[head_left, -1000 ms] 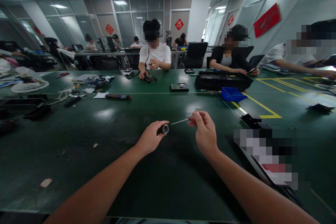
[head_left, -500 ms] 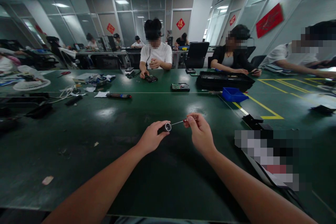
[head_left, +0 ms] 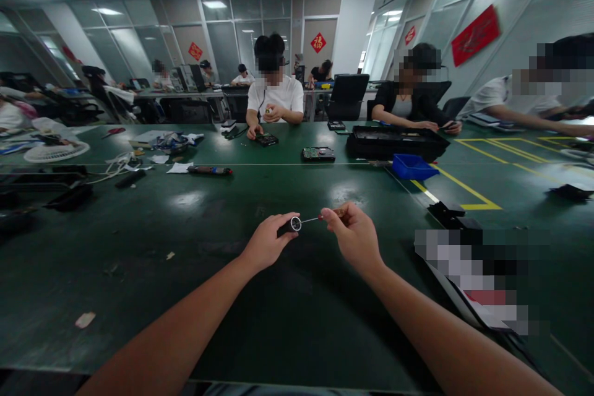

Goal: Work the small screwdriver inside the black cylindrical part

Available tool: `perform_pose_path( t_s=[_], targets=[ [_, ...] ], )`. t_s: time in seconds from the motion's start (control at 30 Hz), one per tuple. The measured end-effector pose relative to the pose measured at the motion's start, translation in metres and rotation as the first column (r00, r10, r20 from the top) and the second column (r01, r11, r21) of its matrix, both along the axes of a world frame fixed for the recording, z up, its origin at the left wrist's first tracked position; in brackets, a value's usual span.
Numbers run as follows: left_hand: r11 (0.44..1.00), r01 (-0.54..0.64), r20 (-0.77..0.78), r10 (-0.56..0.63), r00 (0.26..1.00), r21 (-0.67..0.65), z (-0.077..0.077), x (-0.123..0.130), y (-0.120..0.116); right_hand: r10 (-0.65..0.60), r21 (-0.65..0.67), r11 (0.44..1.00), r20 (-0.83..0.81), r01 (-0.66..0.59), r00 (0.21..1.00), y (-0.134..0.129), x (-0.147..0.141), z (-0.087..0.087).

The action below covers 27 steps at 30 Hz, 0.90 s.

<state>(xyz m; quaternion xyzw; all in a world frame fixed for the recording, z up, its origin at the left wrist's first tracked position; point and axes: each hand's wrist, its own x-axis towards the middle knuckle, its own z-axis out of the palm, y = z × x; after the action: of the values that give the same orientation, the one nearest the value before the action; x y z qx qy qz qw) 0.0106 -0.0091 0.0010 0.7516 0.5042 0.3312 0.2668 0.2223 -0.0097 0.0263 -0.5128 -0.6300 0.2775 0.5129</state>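
My left hand point(head_left: 266, 241) is closed around a short black tube with a silver-rimmed round end point(head_left: 296, 223), which looks like a flashlight. That open end faces me and a little to the right. A screwdriver point(head_left: 312, 219) is pinched in my right hand point(head_left: 355, 232), its thin metal shaft pointing left. The shaft's tip meets the rim of the tube; whether it is inside or only touching, I cannot tell. My fingers cover most of the red-and-amber handle. Both hands are held above the green table point(head_left: 297, 322).
Ahead lies a hard drive point(head_left: 318, 153), with a blue bin point(head_left: 414, 167) and a long black casing point(head_left: 399, 142) to its right. An electric screwdriver-like tool point(head_left: 210, 170) and cables point(head_left: 114, 164) lie left. A co-worker point(head_left: 276, 93) sits opposite.
My right hand's fingers have shifted round the screwdriver handle, the thumb now lying further left, near the shaft. The left hand and the tube have hardly moved.
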Motion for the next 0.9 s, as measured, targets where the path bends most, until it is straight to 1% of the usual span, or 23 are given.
perform_pose_path(
  t_s=[0.1, 0.3, 0.43, 0.6, 0.77, 0.9],
  targets=[
    [1.000, -0.006, -0.009, 0.006, 1.000, 0.011, -0.0001, 0.0001, 0.0002, 0.002, 0.022, 1.000, 0.015, -0.003, 1.000, 0.0005, 0.0004, -0.0013],
    [1.000, -0.014, -0.028, 0.014, 1.000, 0.028, -0.0008, -0.0001, 0.0011, 0.102, 0.089, 0.991, -0.004, -0.102, 0.995, 0.0036, 0.0004, -0.0061],
    [1.000, -0.011, -0.035, 0.011, 0.999, 0.026, -0.0013, -0.0005, 0.0011, 0.127, 0.061, 0.990, 0.007, -0.127, 0.992, 0.0022, -0.0001, -0.0046],
    [0.999, -0.007, -0.036, 0.009, 0.999, 0.033, -0.0019, -0.0011, 0.0004, 0.096, 0.008, 0.995, 0.065, -0.097, 0.993, -0.0012, -0.0012, -0.0021],
    [1.000, -0.018, -0.048, 0.018, 0.999, 0.005, 0.0000, -0.0014, -0.0001, 0.139, 0.034, 0.989, 0.043, -0.141, 0.989, -0.0018, -0.0006, -0.0044],
    [1.000, -0.016, -0.050, 0.016, 0.999, 0.010, 0.0020, -0.0009, -0.0001, 0.141, 0.030, 0.989, 0.091, -0.145, 0.986, -0.0030, -0.0009, -0.0024]
  ],
)
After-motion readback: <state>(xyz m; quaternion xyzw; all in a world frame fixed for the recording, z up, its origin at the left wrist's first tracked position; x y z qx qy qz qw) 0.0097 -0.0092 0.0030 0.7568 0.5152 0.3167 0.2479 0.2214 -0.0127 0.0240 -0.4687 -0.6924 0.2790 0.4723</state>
